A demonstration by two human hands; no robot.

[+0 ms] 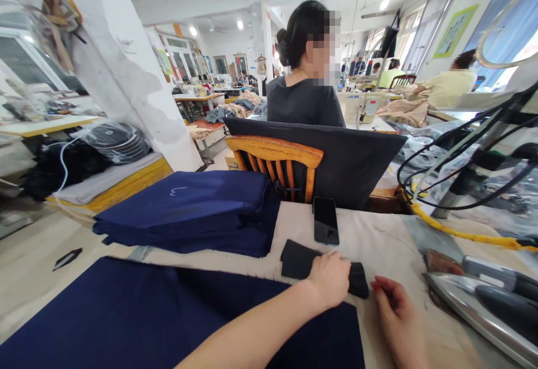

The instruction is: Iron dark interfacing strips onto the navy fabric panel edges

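Note:
My left hand (331, 279) reaches across the navy cloth to a small stack of black fabric pieces (298, 259). Its fingers are curled down over the right half of the stack, and the fingertips are partly hidden. Just right of the stack, my right hand (397, 316) is loosely curled, thumb a little apart from the fingers, with nothing visible in it. A large navy fabric panel (138, 313) lies flat under my left forearm. Beyond the black pieces rests a dark-screened phone (325, 220).
A folded navy fabric pile (189, 201) with a chalk mark stands at the back left. A steam iron (483, 307) sits at the right, below black cables and a yellow-wrapped hose (466, 234). Past the table edge are a wooden chair (277, 150) and a seated person (305, 94).

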